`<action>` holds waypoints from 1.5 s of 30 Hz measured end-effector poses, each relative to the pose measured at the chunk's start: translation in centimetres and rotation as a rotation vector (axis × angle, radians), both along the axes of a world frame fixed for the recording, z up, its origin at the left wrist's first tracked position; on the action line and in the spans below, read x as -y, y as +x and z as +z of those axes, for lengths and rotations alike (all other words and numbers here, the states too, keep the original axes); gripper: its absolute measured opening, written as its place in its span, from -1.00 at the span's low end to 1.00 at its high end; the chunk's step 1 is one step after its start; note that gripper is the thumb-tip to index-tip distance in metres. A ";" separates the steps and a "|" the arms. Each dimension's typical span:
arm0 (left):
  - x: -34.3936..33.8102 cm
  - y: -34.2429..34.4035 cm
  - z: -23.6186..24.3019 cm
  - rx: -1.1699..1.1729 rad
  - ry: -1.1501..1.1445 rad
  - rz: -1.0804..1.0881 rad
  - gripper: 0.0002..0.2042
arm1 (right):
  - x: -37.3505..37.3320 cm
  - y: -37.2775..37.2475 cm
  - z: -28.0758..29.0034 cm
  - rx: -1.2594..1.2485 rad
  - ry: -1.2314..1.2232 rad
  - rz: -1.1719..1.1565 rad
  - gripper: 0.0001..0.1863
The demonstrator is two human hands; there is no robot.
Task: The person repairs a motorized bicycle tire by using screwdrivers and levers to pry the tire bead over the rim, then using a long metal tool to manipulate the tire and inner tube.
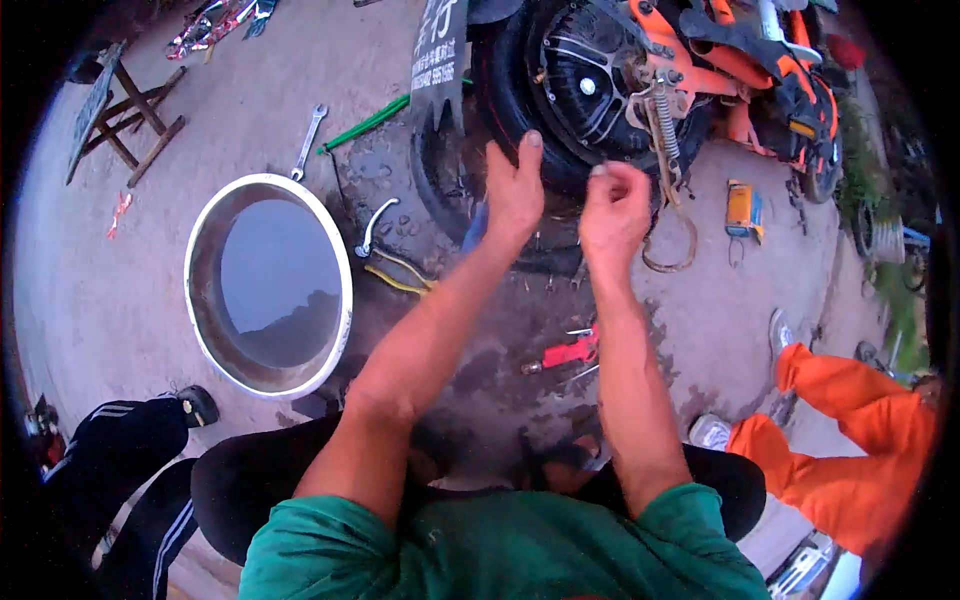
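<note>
Before me is a black tyre (503,95) on a wheel with a black hub (590,85), mounted on an orange-framed scooter (700,75). My left hand (514,192) is up against the tyre's near side, thumb raised and apart from the fingers, with nothing visible in it. Just right of it, my right hand (614,212) is at the tyre's lower edge below the hub, its fingers curled together. What they pinch, if anything, is too small to make out. Beside the right hand stands a coil spring (665,120).
A wide basin of water (345,300) stands at left. Around it lie a wrench (310,140), yellow-handled pliers (395,285), and a bent metal lever (372,225). A red-handled tool (570,352) lies between my forearms. A yellow box (743,208) sits at right. People's legs flank me.
</note>
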State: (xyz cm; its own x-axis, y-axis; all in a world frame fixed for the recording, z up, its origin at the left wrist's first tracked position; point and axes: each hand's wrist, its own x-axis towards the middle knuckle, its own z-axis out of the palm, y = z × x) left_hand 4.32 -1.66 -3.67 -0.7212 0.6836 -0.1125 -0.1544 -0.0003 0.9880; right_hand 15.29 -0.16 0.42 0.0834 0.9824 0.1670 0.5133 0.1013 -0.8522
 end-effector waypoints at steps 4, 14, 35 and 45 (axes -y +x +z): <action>0.7 -1.4 -1.7 0.049 -0.012 -0.123 -0.35 | 1.4 0.8 7.3 0.094 -0.419 0.790 -0.79; -3.6 -6.8 2.3 -0.044 0.021 -0.109 -0.15 | -14.3 15.6 2.3 -0.159 -0.561 -0.111 -0.51; -5.2 -10.1 1.1 -0.400 -0.192 -0.175 -0.11 | -18.3 12.4 -0.3 0.536 0.381 0.044 -0.51; -4.5 -7.6 2.1 -0.365 -0.114 -0.080 -0.16 | -20.7 12.4 -4.8 -0.703 -0.495 0.079 -0.29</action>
State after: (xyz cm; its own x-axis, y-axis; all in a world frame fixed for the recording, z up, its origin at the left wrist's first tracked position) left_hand -3.23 2.86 -1.59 -0.6727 0.7372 0.0636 0.2126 0.1102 0.9709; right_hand 27.70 20.59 -4.41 -0.0645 0.9358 -0.3465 -0.1430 -0.3523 -0.9249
